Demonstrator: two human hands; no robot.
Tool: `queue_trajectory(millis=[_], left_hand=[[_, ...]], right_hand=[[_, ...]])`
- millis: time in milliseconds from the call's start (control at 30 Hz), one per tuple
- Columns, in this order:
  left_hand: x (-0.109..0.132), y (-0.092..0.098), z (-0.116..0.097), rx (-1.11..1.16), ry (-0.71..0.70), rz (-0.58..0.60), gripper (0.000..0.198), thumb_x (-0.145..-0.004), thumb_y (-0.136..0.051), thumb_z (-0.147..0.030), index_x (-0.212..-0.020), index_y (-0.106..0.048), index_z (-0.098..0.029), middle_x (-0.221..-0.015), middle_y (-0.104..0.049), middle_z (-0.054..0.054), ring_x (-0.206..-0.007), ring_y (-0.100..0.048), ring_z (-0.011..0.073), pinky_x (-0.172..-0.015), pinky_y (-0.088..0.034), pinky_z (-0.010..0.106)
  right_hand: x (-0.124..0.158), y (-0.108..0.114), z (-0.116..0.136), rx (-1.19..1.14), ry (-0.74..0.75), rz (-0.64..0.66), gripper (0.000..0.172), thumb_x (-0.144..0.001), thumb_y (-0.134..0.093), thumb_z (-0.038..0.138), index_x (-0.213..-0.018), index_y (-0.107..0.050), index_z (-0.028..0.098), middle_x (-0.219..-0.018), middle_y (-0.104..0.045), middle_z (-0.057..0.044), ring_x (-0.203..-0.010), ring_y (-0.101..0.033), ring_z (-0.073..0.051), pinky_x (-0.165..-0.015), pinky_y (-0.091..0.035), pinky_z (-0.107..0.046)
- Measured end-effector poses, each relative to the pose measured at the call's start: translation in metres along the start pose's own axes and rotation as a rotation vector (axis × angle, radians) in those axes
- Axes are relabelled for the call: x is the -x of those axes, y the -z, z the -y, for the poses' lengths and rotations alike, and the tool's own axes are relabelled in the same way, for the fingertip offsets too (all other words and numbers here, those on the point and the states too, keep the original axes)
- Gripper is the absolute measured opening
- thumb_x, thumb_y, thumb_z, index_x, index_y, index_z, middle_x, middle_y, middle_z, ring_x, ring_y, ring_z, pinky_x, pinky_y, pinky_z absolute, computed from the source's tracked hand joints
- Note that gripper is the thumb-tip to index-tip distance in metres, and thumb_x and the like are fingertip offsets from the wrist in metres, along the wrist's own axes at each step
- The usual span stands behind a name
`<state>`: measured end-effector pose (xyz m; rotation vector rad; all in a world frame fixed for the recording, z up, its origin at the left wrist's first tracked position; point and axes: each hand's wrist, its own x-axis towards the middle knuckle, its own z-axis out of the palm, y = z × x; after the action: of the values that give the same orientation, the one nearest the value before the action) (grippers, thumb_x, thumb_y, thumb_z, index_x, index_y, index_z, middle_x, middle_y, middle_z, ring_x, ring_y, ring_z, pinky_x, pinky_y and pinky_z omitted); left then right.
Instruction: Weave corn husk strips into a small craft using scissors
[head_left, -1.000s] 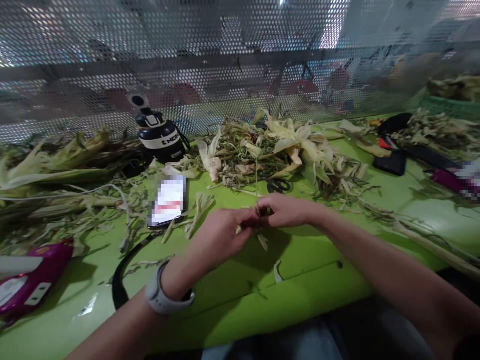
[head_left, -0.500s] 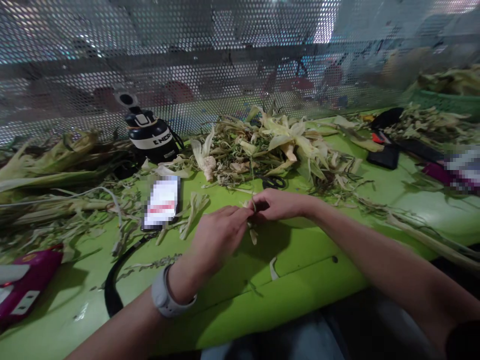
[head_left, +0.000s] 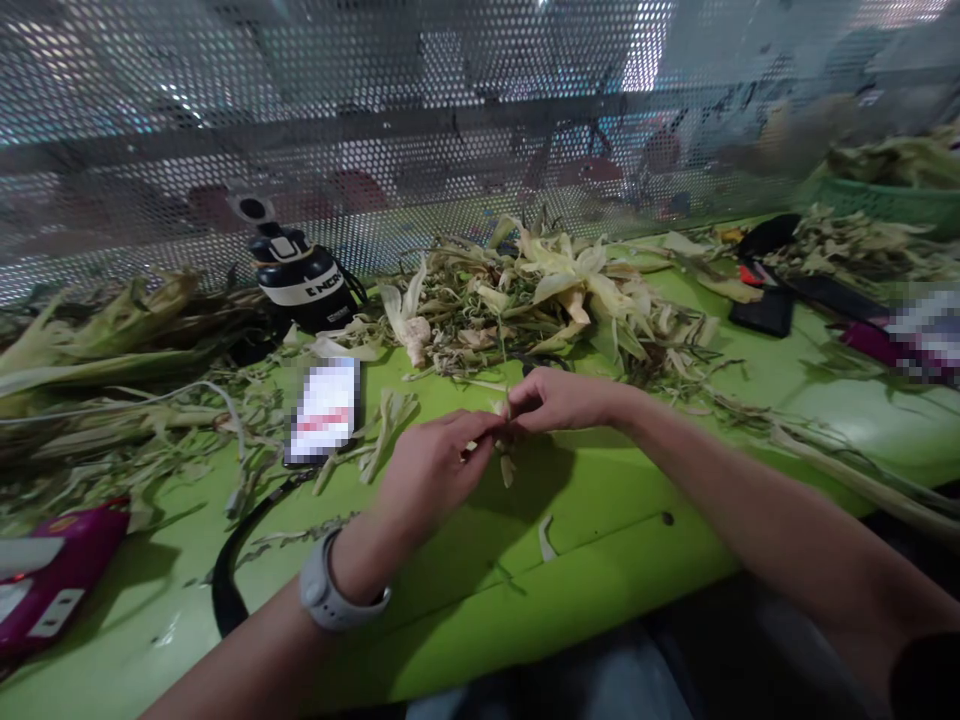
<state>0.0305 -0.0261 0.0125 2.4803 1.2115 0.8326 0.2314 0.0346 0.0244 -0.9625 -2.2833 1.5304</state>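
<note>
Over the green table (head_left: 480, 640), my left hand (head_left: 439, 460), with a grey watch on its wrist, is closed in a pinch on a small piece of pale husk (head_left: 508, 470). Its fingertips meet those of my right hand (head_left: 559, 400), which pinches the same piece from the other side. A thin green strand (head_left: 502, 335) rises from between the fingertips. Part of the husk piece is hidden by my fingers. Behind my hands lies a heap of dried husks (head_left: 465, 300).
A black bottle (head_left: 307, 285) stands at the back left, with a phone (head_left: 324, 410) in front. More husks (head_left: 97, 340) and a magenta tool (head_left: 60, 570) are on the left. A black strap (head_left: 225, 570) curves near my left forearm. A green basket (head_left: 885, 198) is at the far right.
My left hand's fingers have shifted slightly, and a small gap now shows between them. My right hand has moved a little upward. Both stay at the husk piece.
</note>
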Motion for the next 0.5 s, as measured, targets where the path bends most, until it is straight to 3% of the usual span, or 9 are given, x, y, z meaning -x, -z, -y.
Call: queue_trajectory(millis=[267, 367, 500], left_hand=[[-0.007, 0.003, 0.000, 0.288, 0.181, 0.019, 0.014, -0.075, -0.059, -0.014, -0.079, -0.071, -0.018, -0.086, -0.073, 0.004, -0.075, -0.065, 0.0155, -0.063, -0.052, 0.024], [-0.010, 0.006, 0.004, 0.343, 0.233, 0.003, 0.009, -0.068, -0.060, -0.012, -0.065, -0.067, -0.017, -0.082, -0.071, 0.004, -0.073, -0.062, 0.0152, -0.066, -0.050, 0.026], [-0.014, 0.006, 0.014, 0.532, 0.382, 0.020, 0.009, -0.066, -0.058, -0.016, -0.057, -0.058, -0.017, -0.074, -0.066, 0.001, -0.064, -0.057, 0.0124, -0.056, -0.044, 0.023]], right_hand=[[0.004, 0.011, 0.004, 0.170, 0.058, 0.048, 0.012, -0.078, -0.061, 0.020, -0.082, -0.070, 0.012, -0.073, -0.065, 0.000, -0.069, -0.057, -0.012, -0.065, -0.042, -0.023], [0.010, 0.016, 0.008, 0.272, 0.052, 0.022, 0.013, -0.079, -0.063, 0.023, -0.083, -0.071, 0.014, -0.077, -0.066, -0.002, -0.072, -0.058, -0.013, -0.066, -0.042, -0.025], [0.019, 0.027, 0.012, 0.339, -0.020, 0.018, 0.012, -0.078, -0.064, 0.022, -0.081, -0.072, 0.014, -0.079, -0.065, -0.004, -0.072, -0.058, -0.015, -0.066, -0.042, -0.026]])
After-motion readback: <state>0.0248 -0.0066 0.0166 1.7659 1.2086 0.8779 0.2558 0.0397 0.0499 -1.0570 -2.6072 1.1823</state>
